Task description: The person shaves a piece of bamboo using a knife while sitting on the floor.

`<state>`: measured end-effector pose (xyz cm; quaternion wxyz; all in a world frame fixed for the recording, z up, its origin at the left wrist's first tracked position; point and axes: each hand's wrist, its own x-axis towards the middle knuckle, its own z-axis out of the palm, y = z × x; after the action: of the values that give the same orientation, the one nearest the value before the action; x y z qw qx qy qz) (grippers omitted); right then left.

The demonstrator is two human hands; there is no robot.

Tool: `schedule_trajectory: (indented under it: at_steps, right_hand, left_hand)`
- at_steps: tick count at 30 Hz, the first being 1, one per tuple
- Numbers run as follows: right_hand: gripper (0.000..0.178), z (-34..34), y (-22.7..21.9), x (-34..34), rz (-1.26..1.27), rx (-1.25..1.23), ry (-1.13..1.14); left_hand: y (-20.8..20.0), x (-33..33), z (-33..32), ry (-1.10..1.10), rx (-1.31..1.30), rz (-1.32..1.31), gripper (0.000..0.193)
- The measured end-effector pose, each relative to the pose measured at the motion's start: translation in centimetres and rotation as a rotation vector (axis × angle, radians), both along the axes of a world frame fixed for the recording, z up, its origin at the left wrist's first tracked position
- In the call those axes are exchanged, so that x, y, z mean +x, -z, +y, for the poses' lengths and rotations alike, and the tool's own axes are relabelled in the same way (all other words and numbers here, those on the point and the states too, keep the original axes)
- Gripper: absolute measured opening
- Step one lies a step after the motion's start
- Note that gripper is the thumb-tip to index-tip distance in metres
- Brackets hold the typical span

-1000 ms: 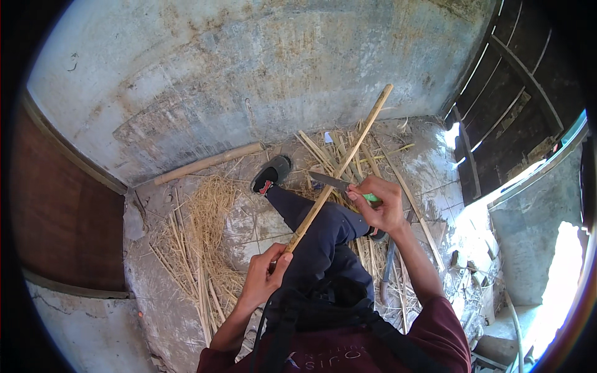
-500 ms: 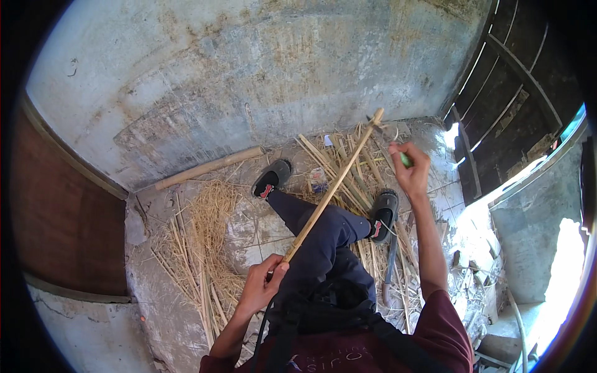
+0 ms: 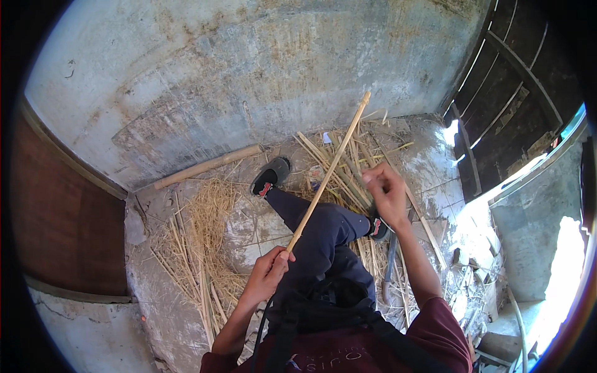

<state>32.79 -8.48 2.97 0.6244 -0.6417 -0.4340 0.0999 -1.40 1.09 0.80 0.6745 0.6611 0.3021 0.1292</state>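
Observation:
My left hand (image 3: 268,273) is closed round the near end of a long pale bamboo strip (image 3: 328,176). The strip slants up and away to the right across my raised leg, its far tip in front of the wall. To the right of the strip, apart from it, my right hand (image 3: 388,198) is curled into a fist. A green-handled knife showed in this hand a moment ago; the fingers now hide it. A thin curled shaving (image 3: 384,117) shows near the strip's far end.
Split bamboo pieces (image 3: 354,186) lie beyond my feet, and a heap of shavings (image 3: 211,217) at the left. A bamboo pole (image 3: 208,166) lies along the wall (image 3: 249,74). A long blade (image 3: 390,264) rests beside my right shoe. Rubble (image 3: 479,273) lies at the right.
My right hand has drawn back toward me and slightly left, away from the strip's far end. The strip's far tip has swung a little left and up, while my left hand keeps its hold.

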Motion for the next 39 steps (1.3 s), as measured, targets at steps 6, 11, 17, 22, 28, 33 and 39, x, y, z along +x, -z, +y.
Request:
schedule_trajectory:
  at_steps: [6, 11, 17, 22, 28, 33, 39]
  right_hand:
    - [0.01, -0.6, -0.3, -5.0, -0.44, 0.065, -0.242]
    - [0.015, -0.8, 0.1, -6.6, -0.569, 0.032, -0.238]
    - [0.016, -0.8, -0.3, -6.6, -0.611, 0.08, -0.201]
    - [0.017, -0.7, -0.5, -5.7, -0.664, 0.106, -0.154]
    - [0.019, -0.6, -1.3, -6.6, -0.703, 0.082, -0.134]
    - [0.015, -0.5, -1.6, -8.0, -0.673, 0.084, -0.174]
    - [0.017, -0.5, -1.3, -8.8, -0.678, 0.107, -0.216]
  left_hand:
    - [-0.6, 1.2, -0.1, 0.011, -0.096, -0.069, 0.036]
    - [-0.8, 1.6, -0.3, 0.031, -0.116, -0.098, 0.036]
    - [-1.3, 1.9, -0.6, 0.055, -0.179, -0.102, 0.043]
    - [-1.2, 2.0, -0.6, 0.068, -0.108, -0.068, 0.047]
    - [-1.8, 2.0, -0.3, 0.048, -0.094, -0.009, 0.049]
    - [-2.0, 1.9, 0.0, 0.05, -0.086, -0.016, 0.05]
    - [-1.9, 2.0, 0.3, 0.063, -0.057, -0.05, 0.052]
